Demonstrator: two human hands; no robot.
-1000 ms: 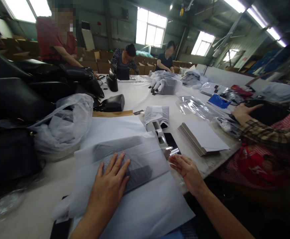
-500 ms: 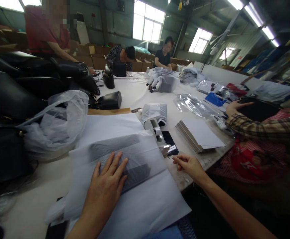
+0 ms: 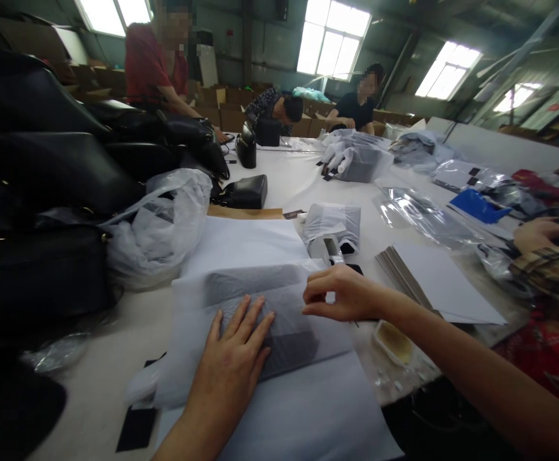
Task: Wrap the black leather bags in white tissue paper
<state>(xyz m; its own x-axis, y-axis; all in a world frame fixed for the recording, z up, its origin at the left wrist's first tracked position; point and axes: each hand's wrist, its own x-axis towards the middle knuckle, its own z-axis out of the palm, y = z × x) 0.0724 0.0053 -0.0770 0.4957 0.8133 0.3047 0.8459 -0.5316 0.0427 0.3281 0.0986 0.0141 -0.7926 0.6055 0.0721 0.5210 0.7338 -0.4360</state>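
2 bare hands in play! The left hand (image 3: 235,351) was laid flat, palm down, with all 5 digits stretched forward, the fingers lightly fanned and the thumb angled alongside. The left forearm (image 3: 187,429) was slanted up from the bottom edge, its wrist nearly straight. And across on the other side, the right hand (image 3: 346,293) was bent inward, thumb and forefinger drawn together in a pinch, a small loop formed behind the tips! The right forearm (image 3: 471,365) was extended diagonally from the lower right corner, bare throughout.
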